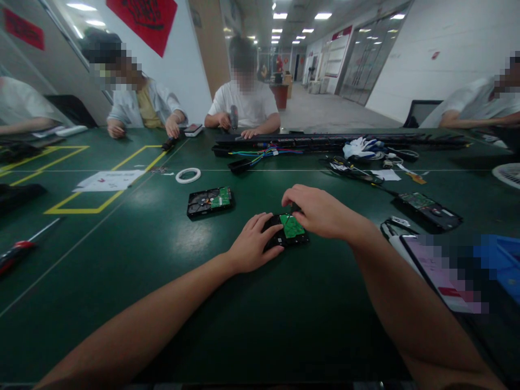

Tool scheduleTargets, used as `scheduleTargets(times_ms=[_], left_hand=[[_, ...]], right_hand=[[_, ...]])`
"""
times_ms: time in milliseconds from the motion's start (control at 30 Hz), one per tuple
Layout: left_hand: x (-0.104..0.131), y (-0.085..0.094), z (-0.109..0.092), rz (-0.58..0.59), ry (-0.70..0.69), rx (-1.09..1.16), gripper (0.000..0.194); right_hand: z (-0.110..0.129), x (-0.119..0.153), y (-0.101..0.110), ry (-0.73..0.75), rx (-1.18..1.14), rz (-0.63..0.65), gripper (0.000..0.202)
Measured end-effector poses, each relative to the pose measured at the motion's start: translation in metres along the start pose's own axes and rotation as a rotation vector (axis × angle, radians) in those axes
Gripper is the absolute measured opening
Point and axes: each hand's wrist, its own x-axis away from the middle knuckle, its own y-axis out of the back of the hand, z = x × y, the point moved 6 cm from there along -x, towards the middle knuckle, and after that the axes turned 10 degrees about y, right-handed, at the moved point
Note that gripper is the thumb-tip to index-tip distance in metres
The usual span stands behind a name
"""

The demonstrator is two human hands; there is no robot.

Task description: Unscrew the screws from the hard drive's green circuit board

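A black hard drive (301,238) with a green circuit board (293,227) lies on the table in front of me. My left hand (252,244) grips its left end, the fingers over the top and the thumb along the near edge. Above the board, my right hand (319,211) is closed round a small screwdriver (296,208) with a dark handle. Its thin shaft slants down to the board; the exact contact of the tip is too small to make out. A second hard drive (210,202) lies apart, to the left and farther back, board side up.
A red-handled screwdriver (18,254) lies far left, a white tape roll (188,175) behind the second drive. Cables (264,155) and a long black bar (309,140) span the back. Rightward are another drive (430,210), a tablet-like device (439,271) and a blue bin (504,262). Several people sit around.
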Motion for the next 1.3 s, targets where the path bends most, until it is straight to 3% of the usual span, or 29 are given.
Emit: scheduleTargets(times_ms=[200, 367, 567, 733, 967, 1100, 1300], left_hand=[[0.001, 0.002, -0.001, 0.003, 0.006, 0.004, 0.059], [0.001, 0.002, -0.001, -0.002, -0.002, 0.005, 0.059], [0.001, 0.003, -0.001, -0.003, 0.000, 0.005, 0.060], [0.001, 0.002, 0.000, 0.001, -0.005, 0.004, 0.059], [0.001, 0.002, 0.000, -0.006, -0.001, 0.018, 0.057], [0.001, 0.003, -0.001, -0.006, -0.001, 0.020, 0.058], [0.001, 0.003, -0.001, 0.010, 0.007, 0.002, 0.059]], right_hand=[[-0.001, 0.007, 0.003, -0.249, 0.149, 0.095, 0.032], [0.000, 0.002, 0.002, -0.153, 0.092, 0.072, 0.022], [-0.006, 0.005, 0.003, -0.041, 0.011, 0.024, 0.029], [0.008, 0.004, 0.002, 0.044, -0.031, 0.044, 0.026], [0.001, 0.008, 0.003, -0.249, 0.192, 0.124, 0.038], [-0.002, 0.009, 0.002, -0.214, 0.171, 0.142, 0.030], [0.000, 0.005, 0.005, -0.066, 0.064, 0.020, 0.027]])
